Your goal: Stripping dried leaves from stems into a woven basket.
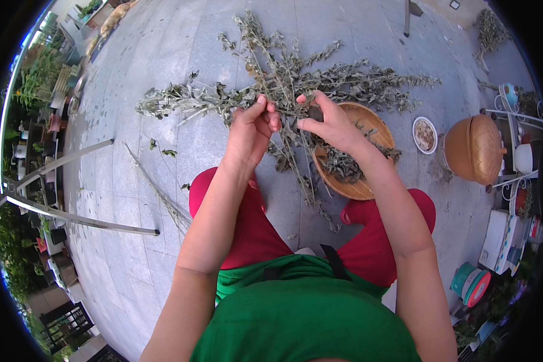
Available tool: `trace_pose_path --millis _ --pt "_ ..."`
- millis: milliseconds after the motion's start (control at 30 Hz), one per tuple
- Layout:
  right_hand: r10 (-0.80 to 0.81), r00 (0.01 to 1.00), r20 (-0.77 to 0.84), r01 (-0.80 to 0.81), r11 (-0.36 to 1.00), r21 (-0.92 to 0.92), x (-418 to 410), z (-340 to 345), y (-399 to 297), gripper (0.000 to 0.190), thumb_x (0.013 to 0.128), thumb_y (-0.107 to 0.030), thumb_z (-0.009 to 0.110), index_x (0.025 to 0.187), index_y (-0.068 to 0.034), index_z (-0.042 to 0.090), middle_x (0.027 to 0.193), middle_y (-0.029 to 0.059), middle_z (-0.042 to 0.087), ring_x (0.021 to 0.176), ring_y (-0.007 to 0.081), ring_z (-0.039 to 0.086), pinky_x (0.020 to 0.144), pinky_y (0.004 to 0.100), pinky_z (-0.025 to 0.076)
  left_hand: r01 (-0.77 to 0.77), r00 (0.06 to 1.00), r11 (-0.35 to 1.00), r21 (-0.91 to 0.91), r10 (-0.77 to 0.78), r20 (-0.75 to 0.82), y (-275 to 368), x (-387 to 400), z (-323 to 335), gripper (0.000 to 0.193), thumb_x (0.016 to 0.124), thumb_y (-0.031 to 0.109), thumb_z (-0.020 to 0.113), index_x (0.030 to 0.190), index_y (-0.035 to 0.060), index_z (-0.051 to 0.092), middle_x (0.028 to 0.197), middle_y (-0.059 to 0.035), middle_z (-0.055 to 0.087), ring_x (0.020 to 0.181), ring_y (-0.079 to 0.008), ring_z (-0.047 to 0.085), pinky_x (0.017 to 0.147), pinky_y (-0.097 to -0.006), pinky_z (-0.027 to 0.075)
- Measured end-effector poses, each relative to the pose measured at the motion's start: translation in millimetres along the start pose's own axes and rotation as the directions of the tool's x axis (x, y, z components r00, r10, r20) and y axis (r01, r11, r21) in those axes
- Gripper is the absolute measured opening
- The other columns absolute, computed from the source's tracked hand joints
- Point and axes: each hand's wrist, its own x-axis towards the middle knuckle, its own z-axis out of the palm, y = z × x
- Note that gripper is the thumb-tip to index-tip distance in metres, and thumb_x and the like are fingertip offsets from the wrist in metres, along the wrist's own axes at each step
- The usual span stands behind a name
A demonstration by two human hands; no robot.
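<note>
Dried leafy plant stalks [344,79] lie crossed on the grey paving in front of me. My left hand [255,124] pinches a thin dried stem between its fingers, over the middle of the pile. Just right of it, my right hand [328,120] has thumb and forefinger spread around dried leaves; whether it grips one cannot be made out. Below my right forearm a round woven basket [380,118] holds loose grey-green leaves [341,163]. Bare stalks [158,188] lie on the ground near my left knee.
Right of the basket stand a white bowl [424,135], a lidded brown pot [473,149] and a white metal plant rack [518,117]. A metal frame's legs [81,217] reach in from the left. Potted plants line the left edge. A dog [115,17] lies at the top left.
</note>
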Motion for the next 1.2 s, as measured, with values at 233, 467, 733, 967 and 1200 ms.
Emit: trace_pose_path --millis 233,467,733,967,1200 --pt "-0.077 0.99 -0.119 0.07 0.995 -0.064 -1.3 14.5 -5.0 0.029 0.082 -0.025 0.062 0.095 0.0 0.055 0.087 0.0151 0.063 0.084 0.0288 0.062 0.076 0.0362 0.047 0.023 0.999 0.997 0.076 -0.026 0.04 -0.5 -2.0 4.8 0.016 0.094 0.017 0.046 0.087 0.0031 0.05 0.078 -0.0056 0.053 0.061 -0.0162 0.049 0.059 -0.0292 0.041" --pt "-0.175 0.98 -0.099 0.155 0.97 -0.185 -6.7 13.1 -11.8 0.024 0.084 -0.023 0.058 0.093 -0.001 0.055 0.088 0.0137 0.059 0.086 0.03 0.059 0.073 0.0378 0.046 0.039 0.999 0.992 0.12 -0.037 -0.015 -3.0 -3.1 9.3 0.015 0.093 0.017 0.048 0.087 0.0025 0.05 0.077 -0.0058 0.054 0.059 -0.016 0.05 0.058 -0.0291 0.042" --pt "-0.048 0.96 -0.276 -0.016 0.975 -0.224 -2.8 1.7 -1.3 0.022 0.091 -0.021 0.048 0.088 0.0 0.055 0.077 0.016 0.058 0.075 0.0315 0.059 0.067 0.0402 0.045 -0.029 0.998 0.998 0.054 0.031 -0.049 2.9 -2.9 4.3 0.015 0.094 0.016 0.046 0.083 0.0063 0.046 0.069 -0.0019 0.045 0.053 -0.0121 0.038 0.051 -0.0257 0.033" --pt "0.035 0.85 -0.526 -0.282 0.873 -0.397 -8.5 -98.0 50.7 0.027 0.09 -0.028 0.048 0.092 -0.005 0.06 0.079 0.0151 0.063 0.076 0.0321 0.061 0.069 0.0407 0.046 0.048 0.997 0.994 0.095 -0.042 -0.058 23.5 -7.4 -13.3 0.015 0.095 0.016 0.043 0.083 0.0071 0.044 0.067 -0.0002 0.042 0.049 -0.01 0.033 0.048 -0.0247 0.029" --pt "-0.242 0.947 -0.214 -0.072 0.487 -0.87 -32.1 -79.2 86.6 0.019 0.086 -0.02 0.056 0.097 -0.005 0.061 0.098 0.0108 0.061 0.087 0.0303 0.059 0.075 0.0371 0.046 0.081 0.997 0.991 0.105 -0.079 -0.017 19.1 -6.5 -13.7 0.018 0.094 0.017 0.047 0.081 0.0048 0.046 0.069 -0.0031 0.048 0.05 -0.0116 0.038 0.049 -0.026 0.032"
